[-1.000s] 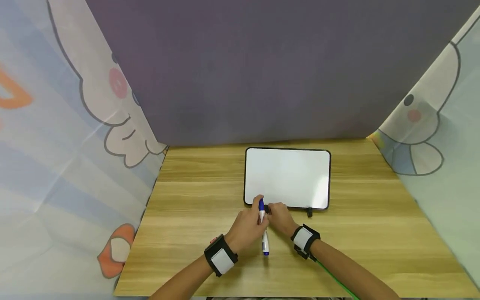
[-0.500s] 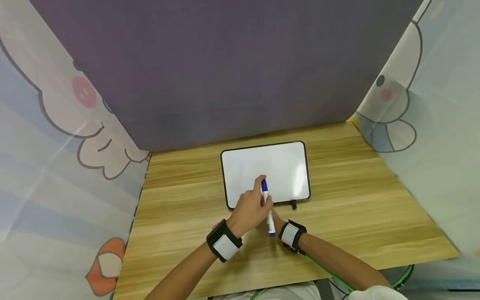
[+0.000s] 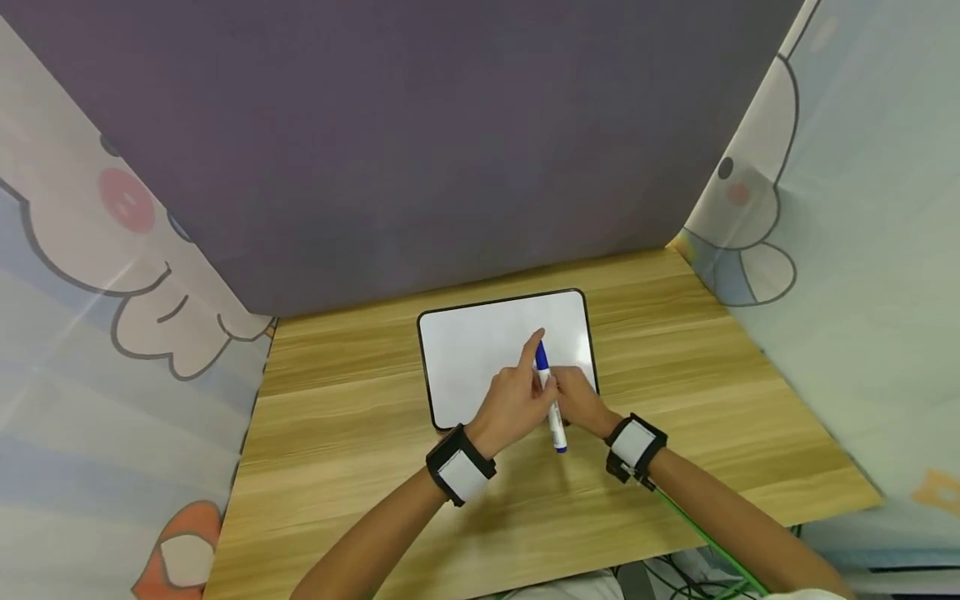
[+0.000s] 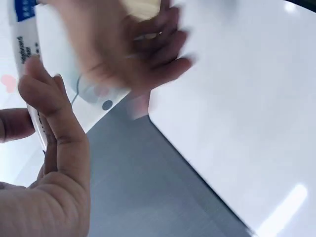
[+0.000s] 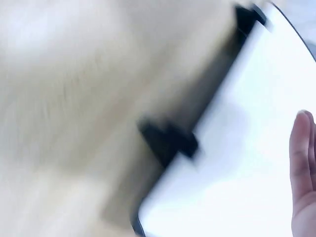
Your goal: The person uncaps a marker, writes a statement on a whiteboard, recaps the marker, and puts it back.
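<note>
A blue-capped whiteboard marker is held tilted in my left hand, its cap pointing up and away. The left index finger stretches out beside the cap. Just right of the marker, my right hand hovers over the front right part of the whiteboard. The left wrist view shows that right hand blurred, its fingers loosely bent with nothing visible in them. Straight right fingers show at the edge of the right wrist view. Whether they touch the marker is unclear.
The black-rimmed whiteboard stands on a wood-grain table. Two black clips, a blurred nearer one and a farther one, sit on its lower edge. A grey panel rises behind; printed sheets flank both sides. A green cable runs along the right arm.
My right hand has left the clip at the board's front edge and come up right of the marker. The left hand, still holding the marker, has shifted over the board. The head view has turned.
</note>
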### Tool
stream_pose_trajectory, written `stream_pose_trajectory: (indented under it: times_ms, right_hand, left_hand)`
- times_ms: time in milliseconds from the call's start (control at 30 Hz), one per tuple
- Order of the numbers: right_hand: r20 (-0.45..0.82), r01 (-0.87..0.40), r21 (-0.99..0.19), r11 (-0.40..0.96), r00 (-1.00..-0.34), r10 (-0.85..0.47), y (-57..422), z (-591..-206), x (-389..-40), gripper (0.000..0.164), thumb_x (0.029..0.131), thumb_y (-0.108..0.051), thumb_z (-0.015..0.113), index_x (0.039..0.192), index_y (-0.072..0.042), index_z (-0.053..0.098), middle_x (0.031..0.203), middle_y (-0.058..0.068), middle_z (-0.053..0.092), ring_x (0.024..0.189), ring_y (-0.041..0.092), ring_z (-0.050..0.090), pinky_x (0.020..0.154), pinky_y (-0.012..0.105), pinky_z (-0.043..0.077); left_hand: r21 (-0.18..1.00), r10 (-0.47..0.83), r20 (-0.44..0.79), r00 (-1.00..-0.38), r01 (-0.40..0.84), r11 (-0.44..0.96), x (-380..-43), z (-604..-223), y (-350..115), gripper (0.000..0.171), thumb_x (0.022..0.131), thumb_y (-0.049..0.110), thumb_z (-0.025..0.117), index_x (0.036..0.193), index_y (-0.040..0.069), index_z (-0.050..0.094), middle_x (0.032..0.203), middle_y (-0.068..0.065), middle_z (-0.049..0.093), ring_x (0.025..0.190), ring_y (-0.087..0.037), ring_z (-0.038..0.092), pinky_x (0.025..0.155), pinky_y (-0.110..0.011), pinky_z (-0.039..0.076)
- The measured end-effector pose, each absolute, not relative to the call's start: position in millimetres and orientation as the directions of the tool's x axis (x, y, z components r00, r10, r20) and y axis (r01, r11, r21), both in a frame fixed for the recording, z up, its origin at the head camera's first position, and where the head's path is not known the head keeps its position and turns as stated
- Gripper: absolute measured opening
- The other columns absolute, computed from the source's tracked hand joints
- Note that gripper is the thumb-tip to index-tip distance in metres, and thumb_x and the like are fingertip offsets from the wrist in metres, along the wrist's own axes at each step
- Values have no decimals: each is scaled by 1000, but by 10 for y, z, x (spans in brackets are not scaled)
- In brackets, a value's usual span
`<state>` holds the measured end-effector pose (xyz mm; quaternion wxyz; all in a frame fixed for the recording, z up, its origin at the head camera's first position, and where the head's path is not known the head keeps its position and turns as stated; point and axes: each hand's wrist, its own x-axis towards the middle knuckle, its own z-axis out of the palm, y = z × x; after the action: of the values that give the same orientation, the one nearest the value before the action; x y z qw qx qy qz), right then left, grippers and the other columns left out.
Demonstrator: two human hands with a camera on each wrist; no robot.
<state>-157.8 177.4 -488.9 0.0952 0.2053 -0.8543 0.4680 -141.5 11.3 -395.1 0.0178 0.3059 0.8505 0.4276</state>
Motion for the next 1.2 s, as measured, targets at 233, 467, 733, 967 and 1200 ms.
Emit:
stream_pose_trajectory:
  times_ms: [233,467,733,967,1200]
  right_hand:
    - [183,-351,-757,551,-924,-337,1847,-4245,-1615,39,103,-28,30,122,-7,56,98,5,66,84,14,63,72,33,53]
    - [175,-484,-604,633,-855,-488,1813,-4250,-1689,39,95,-38,50,131,-23,46,117,-3,55,96,10,53,80,33,47]
    - [367,-667,-407,624,-745,-557,1946,-4327,-1774,29,92,-10,55,121,-12,54,105,-1,55,79,4,48,65,21,45]
    - [384,-683,-318,657,-727,-570,1932,-4331,-1819,23,90,-14,60,113,-14,60,100,-4,59,76,5,53,65,22,47]
    - [431,-759,-131,638,-623,-652,1843,-4272,-1856,24,85,-31,66,104,-16,69,74,-11,58,55,-2,43,52,16,38]
  left_hand:
    - [850,432,206,-878,380,366,-1685,-4148,85,54,93,16,51,136,10,19,72,-9,67,55,-9,62,48,-19,46]
    - [919,348,151,-925,261,295,-1812,-4326,62,48,98,27,45,129,4,18,78,-12,66,60,-15,60,51,-22,41]
    - [950,417,140,-898,241,201,-1846,-4394,90,37,97,29,46,114,-1,33,103,-20,66,90,-34,68,74,-30,56]
    - [707,419,198,-886,425,565,-1844,-4393,-33,28,94,33,52,105,9,62,94,-2,63,81,-9,58,66,-16,47]
    - [417,548,224,-806,588,693,-1780,-4327,-85,25,99,23,41,90,8,59,75,2,54,68,-8,47,59,-19,39]
